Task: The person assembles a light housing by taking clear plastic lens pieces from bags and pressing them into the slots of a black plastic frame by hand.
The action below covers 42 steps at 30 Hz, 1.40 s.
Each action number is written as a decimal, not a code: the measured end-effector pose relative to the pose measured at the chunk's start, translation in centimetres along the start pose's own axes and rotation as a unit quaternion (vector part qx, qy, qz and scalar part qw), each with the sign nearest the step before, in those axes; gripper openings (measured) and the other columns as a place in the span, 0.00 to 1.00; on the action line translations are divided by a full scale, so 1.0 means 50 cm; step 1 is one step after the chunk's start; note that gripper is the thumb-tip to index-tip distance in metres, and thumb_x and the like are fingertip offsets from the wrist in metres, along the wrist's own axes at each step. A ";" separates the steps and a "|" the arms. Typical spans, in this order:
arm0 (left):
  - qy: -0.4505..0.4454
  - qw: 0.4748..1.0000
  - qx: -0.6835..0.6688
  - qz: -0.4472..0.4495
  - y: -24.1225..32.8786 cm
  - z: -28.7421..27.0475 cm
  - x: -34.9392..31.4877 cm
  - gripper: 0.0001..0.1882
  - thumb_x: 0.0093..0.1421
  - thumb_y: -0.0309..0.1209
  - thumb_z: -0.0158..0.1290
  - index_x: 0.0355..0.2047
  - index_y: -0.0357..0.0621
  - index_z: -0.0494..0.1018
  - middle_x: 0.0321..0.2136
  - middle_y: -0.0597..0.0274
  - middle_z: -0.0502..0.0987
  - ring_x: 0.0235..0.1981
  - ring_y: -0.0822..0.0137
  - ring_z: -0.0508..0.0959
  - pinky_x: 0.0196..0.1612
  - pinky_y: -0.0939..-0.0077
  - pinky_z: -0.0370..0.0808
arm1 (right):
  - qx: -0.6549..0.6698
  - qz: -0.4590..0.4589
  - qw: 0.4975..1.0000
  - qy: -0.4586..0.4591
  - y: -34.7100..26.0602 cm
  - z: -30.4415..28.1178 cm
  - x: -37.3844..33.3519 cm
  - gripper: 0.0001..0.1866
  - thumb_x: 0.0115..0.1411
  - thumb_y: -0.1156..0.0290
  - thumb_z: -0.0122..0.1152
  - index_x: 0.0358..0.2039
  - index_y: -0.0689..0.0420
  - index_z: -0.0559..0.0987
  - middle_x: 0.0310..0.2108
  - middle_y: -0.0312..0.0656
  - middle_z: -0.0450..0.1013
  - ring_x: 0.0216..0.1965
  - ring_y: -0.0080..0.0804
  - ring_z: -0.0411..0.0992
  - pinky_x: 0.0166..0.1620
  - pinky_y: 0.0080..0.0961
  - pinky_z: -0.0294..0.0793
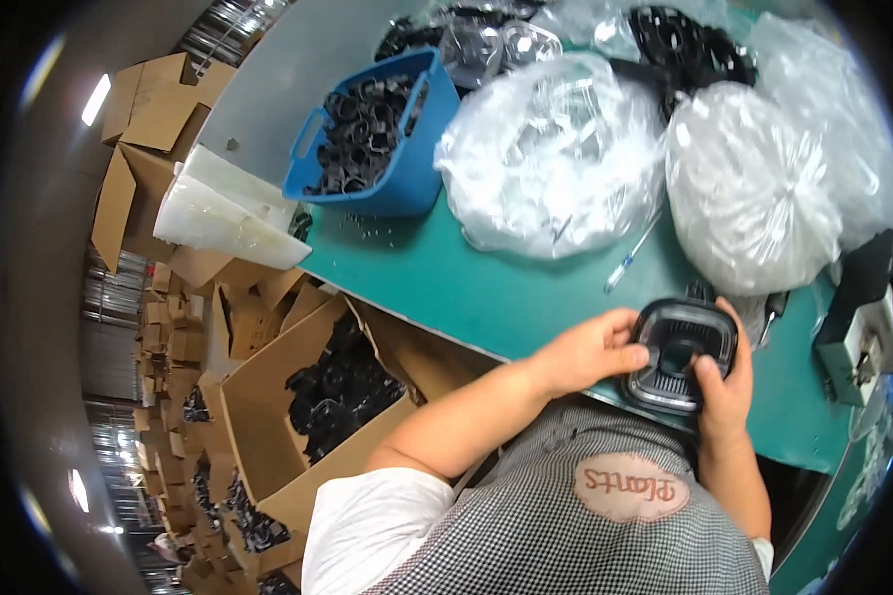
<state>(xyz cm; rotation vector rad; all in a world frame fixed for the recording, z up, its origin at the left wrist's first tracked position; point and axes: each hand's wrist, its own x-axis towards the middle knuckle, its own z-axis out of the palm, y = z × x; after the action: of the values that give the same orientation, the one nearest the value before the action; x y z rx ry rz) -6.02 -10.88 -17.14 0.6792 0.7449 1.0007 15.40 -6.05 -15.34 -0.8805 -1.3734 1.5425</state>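
Both my hands hold a black plastic housing (681,319), squarish with rounded corners, slotted ribs and a round opening in its middle. It is tilted toward me, just over the near edge of the green table. My left hand (593,353) grips its left side, thumb on the face near the rim. The right hand (727,382) wraps its right side, with the thumb bent at the central opening. A small dark piece (700,291) shows at the far rim; I cannot tell whether it is attached. Beyond lies a screwdriver (620,272) with a see-through blue handle.
On the green table (417,283) stand a blue basket (407,183) of black clips, an open plastic bag (551,159) and a tied bag (749,188). A metal-and-black fixture (863,332) sits at right. Left below, a cardboard box (258,426) holds black parts.
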 end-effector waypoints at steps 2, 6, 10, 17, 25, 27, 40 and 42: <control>0.005 0.999 0.024 0.041 -0.007 0.001 0.003 0.24 0.63 0.28 0.54 0.55 0.30 0.60 0.46 0.55 0.74 0.47 0.70 0.74 0.50 0.77 0.73 | 0.023 0.014 0.999 0.024 -0.005 0.007 -0.002 0.35 0.55 0.67 0.61 0.61 0.67 0.61 0.49 0.46 0.70 0.50 0.32 0.70 0.56 0.27 0.66; -0.003 0.997 0.066 0.033 0.032 0.010 0.021 0.21 0.62 0.28 0.55 0.52 0.32 0.62 0.41 0.57 0.76 0.42 0.72 0.76 0.45 0.78 0.75 | 0.030 0.029 0.998 0.036 0.002 0.003 -0.005 0.36 0.57 0.61 0.62 0.61 0.66 0.61 0.49 0.46 0.69 0.49 0.33 0.70 0.54 0.27 0.68; -0.046 0.987 0.138 0.066 0.063 -0.009 0.049 0.19 0.60 0.24 0.56 0.49 0.35 0.64 0.41 0.57 0.76 0.42 0.73 0.76 0.45 0.79 0.75 | -0.043 -0.050 0.997 0.050 -0.013 0.023 0.005 0.40 0.56 0.59 0.64 0.61 0.68 0.59 0.53 0.49 0.67 0.51 0.36 0.68 0.58 0.31 0.63; -0.093 0.982 0.146 0.076 0.083 -0.056 0.100 0.15 0.61 0.26 0.55 0.46 0.38 0.65 0.38 0.60 0.76 0.39 0.76 0.76 0.42 0.81 0.74 | -0.326 -0.243 0.895 0.183 -0.025 0.020 0.025 0.34 0.50 0.68 0.63 0.58 0.64 0.66 0.50 0.48 0.67 0.50 0.40 0.67 0.55 0.35 0.64; -0.108 0.983 0.095 0.114 0.070 -0.062 0.096 0.17 0.62 0.33 0.55 0.46 0.41 0.63 0.34 0.65 0.72 0.37 0.77 0.71 0.40 0.81 0.71 | -0.575 -0.336 0.746 -0.013 -0.112 0.138 0.072 0.17 0.48 0.71 0.69 0.40 0.53 0.80 0.43 0.44 0.73 0.51 0.49 0.67 0.57 0.47 0.61; -0.099 0.982 0.109 0.117 0.069 -0.065 0.092 0.17 0.62 0.33 0.55 0.46 0.40 0.63 0.35 0.64 0.72 0.38 0.76 0.72 0.41 0.81 0.71 | -0.581 -0.333 0.743 -0.001 -0.111 0.146 0.076 0.16 0.48 0.71 0.69 0.39 0.53 0.80 0.43 0.44 0.73 0.51 0.49 0.68 0.56 0.46 0.62; -0.156 0.978 0.107 0.087 0.088 -0.072 0.095 0.19 0.62 0.38 0.57 0.44 0.40 0.63 0.36 0.65 0.71 0.38 0.77 0.70 0.42 0.80 0.70 | -0.594 -0.326 0.735 0.019 -0.118 0.184 0.068 0.11 0.48 0.75 0.67 0.33 0.57 0.78 0.36 0.45 0.73 0.43 0.49 0.71 0.50 0.44 0.66; -0.157 0.977 0.101 0.103 0.067 -0.077 0.108 0.19 0.63 0.38 0.56 0.44 0.40 0.63 0.36 0.65 0.71 0.38 0.77 0.70 0.42 0.81 0.70 | -0.589 -0.316 0.744 0.001 -0.123 0.187 0.070 0.10 0.48 0.76 0.67 0.32 0.57 0.77 0.34 0.45 0.73 0.40 0.49 0.70 0.47 0.44 0.66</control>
<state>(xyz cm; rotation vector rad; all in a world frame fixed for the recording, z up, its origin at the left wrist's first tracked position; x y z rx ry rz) -8.87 -4.09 -17.94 1.0816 0.5073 0.9827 6.45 -6.20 -7.78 -0.9112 -2.3394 -0.0032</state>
